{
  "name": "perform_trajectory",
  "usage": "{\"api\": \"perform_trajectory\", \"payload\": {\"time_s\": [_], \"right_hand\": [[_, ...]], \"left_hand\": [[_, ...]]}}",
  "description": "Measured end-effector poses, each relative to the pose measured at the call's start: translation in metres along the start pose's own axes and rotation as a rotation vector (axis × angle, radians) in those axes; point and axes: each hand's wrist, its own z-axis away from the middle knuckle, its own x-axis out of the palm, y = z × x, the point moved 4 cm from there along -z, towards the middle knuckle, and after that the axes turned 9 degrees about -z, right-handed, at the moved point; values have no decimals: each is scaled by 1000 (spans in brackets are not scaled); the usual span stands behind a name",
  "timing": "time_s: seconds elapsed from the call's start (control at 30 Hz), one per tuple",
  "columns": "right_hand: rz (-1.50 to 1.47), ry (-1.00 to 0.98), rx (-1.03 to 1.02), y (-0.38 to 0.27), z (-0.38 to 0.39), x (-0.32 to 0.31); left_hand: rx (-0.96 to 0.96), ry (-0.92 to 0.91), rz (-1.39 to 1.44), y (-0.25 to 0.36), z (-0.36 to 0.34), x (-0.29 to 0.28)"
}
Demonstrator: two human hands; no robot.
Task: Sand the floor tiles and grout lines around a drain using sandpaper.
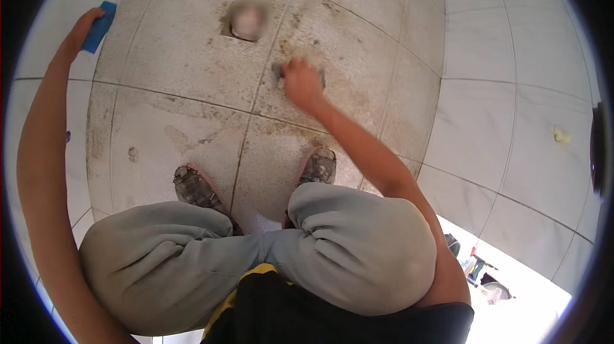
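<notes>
In the head view my left hand is raised at the upper left beside the tiled wall, closed on a flat blue rectangular object. My right hand is down on the stained floor tile, fingers closed over a dark grey pad or block, partly hidden under them and slightly blurred. Just left of and beyond it is a square opening in the floor, with a blurred pale round shape over it.
White tiled walls rise on both sides of the speckled floor. My shoes are below my hands. A small yellowish lump is on the right wall. A bright opening at lower right shows assorted items.
</notes>
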Motion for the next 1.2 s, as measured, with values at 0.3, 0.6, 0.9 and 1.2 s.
{"api": "perform_trajectory", "payload": {"time_s": [0.3, 0.6, 0.9, 1.2], "right_hand": [[-17, 56, 20, -1, 29, 23], [37, -42, -234, -33, 68, 40], [70, 55, -439, -47, 33, 43], [-230, 60, 175, 26, -37, -80]], "left_hand": [[-93, 134, -78, -20, 0, 9], [27, -9, -230, 21, -11, 32], [67, 142, -284, 23, -19, 30], [-83, 19, -164, 11, -1, 22]]}}
